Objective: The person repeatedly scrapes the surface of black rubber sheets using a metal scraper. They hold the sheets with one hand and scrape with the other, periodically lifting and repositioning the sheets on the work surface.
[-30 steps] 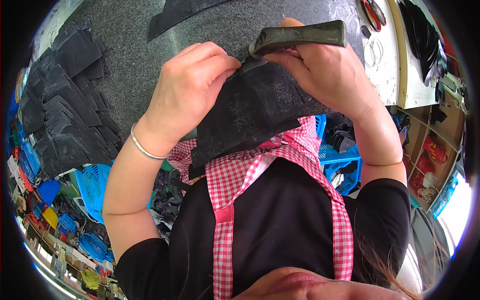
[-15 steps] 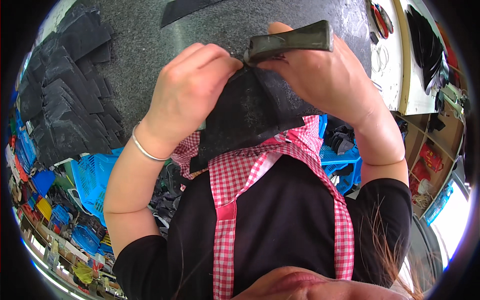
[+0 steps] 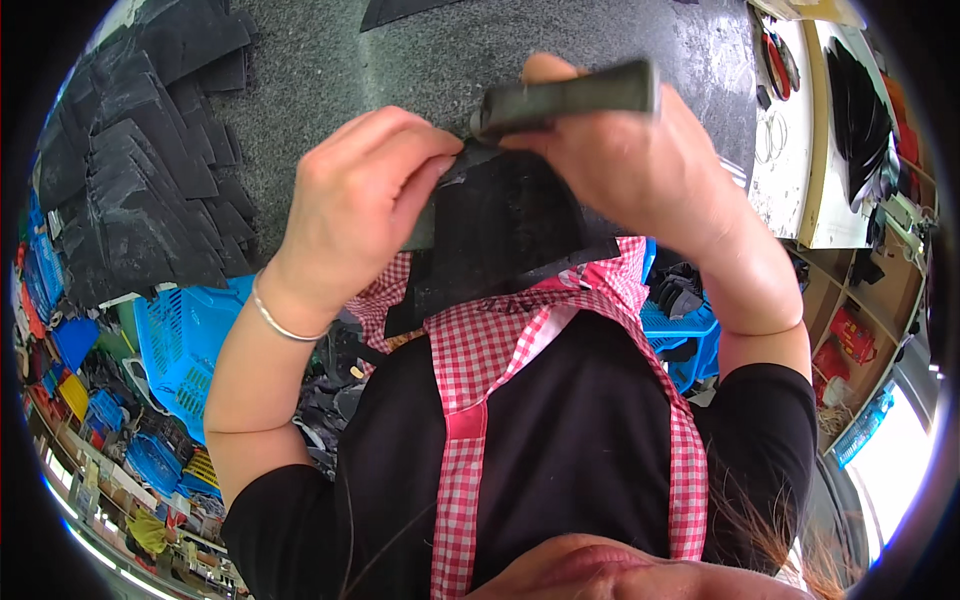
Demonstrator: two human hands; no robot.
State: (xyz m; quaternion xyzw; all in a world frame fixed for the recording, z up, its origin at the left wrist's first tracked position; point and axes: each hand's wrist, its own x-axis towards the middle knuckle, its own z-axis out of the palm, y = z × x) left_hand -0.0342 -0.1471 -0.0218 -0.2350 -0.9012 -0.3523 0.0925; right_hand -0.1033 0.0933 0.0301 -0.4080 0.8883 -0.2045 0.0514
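My right hand [image 3: 625,150] is wrapped round a hammer, its fingers closed. The dark metal hammer head [image 3: 570,95] lies across the top of that hand, a little blurred. Its narrower left end is close above the edge of a black sheet piece [image 3: 510,215], perhaps leather. My left hand [image 3: 370,185] pinches the upper left edge of this piece, fingertips just left of the hammer head. The piece lies at the near edge of the table and reaches over toward my checked apron. The hammer's handle is hidden by my right hand.
Stacks of black sheet pieces [image 3: 140,200] cover the left of the dark speckled table [image 3: 330,60]. Blue plastic baskets [image 3: 190,345] stand below on the left, another [image 3: 690,330] on the right. Red-handled pliers [image 3: 778,65] lie at the far right.
My left hand has shifted slightly left and down along the piece. The hammer head has moved a little left, and more of the piece's surface shows.
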